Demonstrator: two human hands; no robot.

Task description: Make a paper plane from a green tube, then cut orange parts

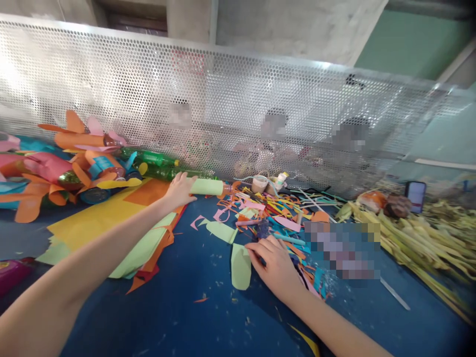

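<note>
My left hand [181, 189] reaches to the back of the table and closes around the left end of a bottle wrapped in pale green paper [208, 187]. The bottle lies on its side, its orange neck end pointing right. Nearer to me, my right hand [273, 265] pinches the upper right edge of a pale green paper petal [241, 270] between thumb and fingertip. Another pale green cut piece of paper [220, 231] lies just behind that petal. Colourful paper scraps [260, 210] spread behind and beside my right hand.
Stacked coloured paper sheets [96, 210] lie under my left forearm. Paper-flower bottles [85, 148] pile up at the left, beside green plastic bottles [154, 158]. Cups [259, 183], dried husks [401, 228] and a phone [415, 196] stand or lie along a perforated metal screen [238, 99]; people sit beyond it.
</note>
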